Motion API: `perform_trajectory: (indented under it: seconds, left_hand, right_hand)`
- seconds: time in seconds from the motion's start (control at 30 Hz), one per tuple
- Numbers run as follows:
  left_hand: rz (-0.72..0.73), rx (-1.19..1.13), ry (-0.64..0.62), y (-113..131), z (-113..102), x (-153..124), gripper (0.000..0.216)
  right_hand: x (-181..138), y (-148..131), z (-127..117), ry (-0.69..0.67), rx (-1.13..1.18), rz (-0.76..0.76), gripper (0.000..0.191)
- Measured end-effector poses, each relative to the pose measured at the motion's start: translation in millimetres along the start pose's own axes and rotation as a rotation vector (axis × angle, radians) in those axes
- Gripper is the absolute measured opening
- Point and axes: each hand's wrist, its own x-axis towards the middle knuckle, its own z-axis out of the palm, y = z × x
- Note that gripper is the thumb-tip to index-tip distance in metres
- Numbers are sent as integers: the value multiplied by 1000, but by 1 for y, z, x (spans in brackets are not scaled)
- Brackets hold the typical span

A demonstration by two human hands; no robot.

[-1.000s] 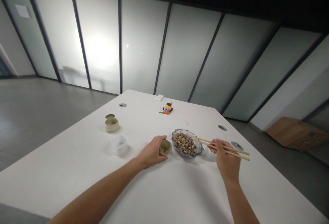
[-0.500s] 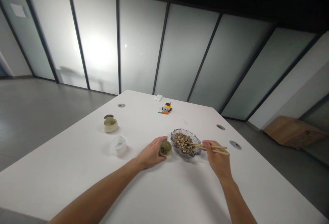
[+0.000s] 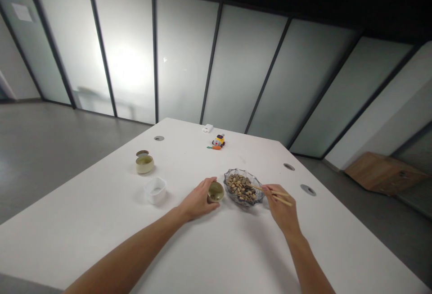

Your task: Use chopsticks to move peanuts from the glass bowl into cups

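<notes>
My left hand (image 3: 200,200) is wrapped round the left side of a small olive-green cup (image 3: 216,192), with a few small dark pieces inside it. Just right of the cup stands a clear glass bowl (image 3: 260,198) with a wavy rim, heaped with nuts and seeds (image 3: 240,187) that look like pistachios and sunflower seeds. A pair of wooden chopsticks (image 3: 278,197) is held in my right hand (image 3: 282,208), at the bowl's right edge. Their tips reach in among the nuts; whether they pinch a piece is too small to tell.
On the white table (image 3: 202,258), a white plastic tub (image 3: 155,191) and a pale green bowl (image 3: 145,165) stand left, a brown-rimmed round piece (image 3: 142,153) behind them. Further back are a toy car (image 3: 219,140), an orange carrot-shaped piece (image 3: 214,147) and a white case (image 3: 208,128).
The chopsticks have shifted slightly within my right hand, their rear ends now nearer the hand, and their tips sit a little higher in the bowl. My left hand and the cup moved slightly left.
</notes>
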Motion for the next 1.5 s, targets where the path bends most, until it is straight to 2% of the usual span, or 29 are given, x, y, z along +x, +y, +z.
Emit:
perform_trajectory:
  seconds: [0.2, 0.63, 0.73, 0.87, 0.97, 1.07, 1.17, 1.27, 1.37, 1.5]
  left_hand:
    - [1, -4, -2, 0, 0, 0, 83]
    - [-6, 5, -2, -2, 0, 0, 83]
    - [-9, 6, 0, -3, 0, -1, 84]
    - [-8, 10, -1, -2, -1, -1, 84]
    - [-19, 13, -7, 0, 0, -1, 84]
    - [-28, 16, -3, 0, 0, 0, 85]
    - [-28, 14, -5, -2, 1, 1, 84]
    - [-21, 10, -6, -3, 2, 1, 84]
    - [-11, 11, -3, -5, 3, 2, 84]
    - [-3, 11, -2, -7, 4, 2, 83]
  right_hand:
    - [-2, 5, -2, -11, -8, 6, 55]
    - [0, -1, -4, 135, 38, 135, 56]
    - [1, -3, -3, 175, 187, 229, 54]
    - [0, -16, 4, 234, 571, 301, 47]
    - [-3, -26, 11, 117, 671, 305, 44]
    - [-7, -31, 13, -15, 586, 317, 47]
    - [-7, -29, 6, 77, 369, 246, 53]
    - [-5, -24, -4, 171, 69, 93, 56]
    - [-3, -16, -7, 134, -85, -53, 57]
    - [-2, -7, -3, 34, -103, -170, 53]
